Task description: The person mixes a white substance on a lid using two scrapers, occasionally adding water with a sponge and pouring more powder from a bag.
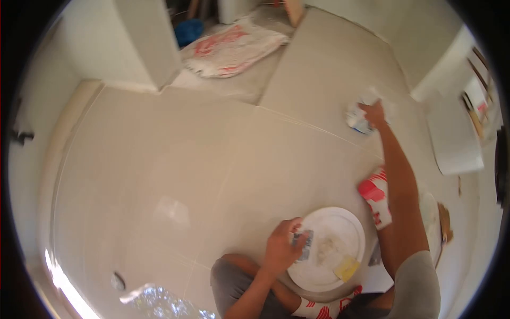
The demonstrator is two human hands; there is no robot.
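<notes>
My right hand is stretched far forward, its fingers closed on a crumpled white cloth with some blue on it, against the tiled floor. Nearer to me, my left hand grips a small flat grey piece at the left side of a round white lid. Whitish paste is smeared over the middle of the lid. A yellow flat piece lies at its lower right edge.
Pale tiles with thin joint lines cover the floor. A red-and-white sack lies by the doorway, beside a wall corner. A white panel-like object stands at right. My patterned sock is close to the lid.
</notes>
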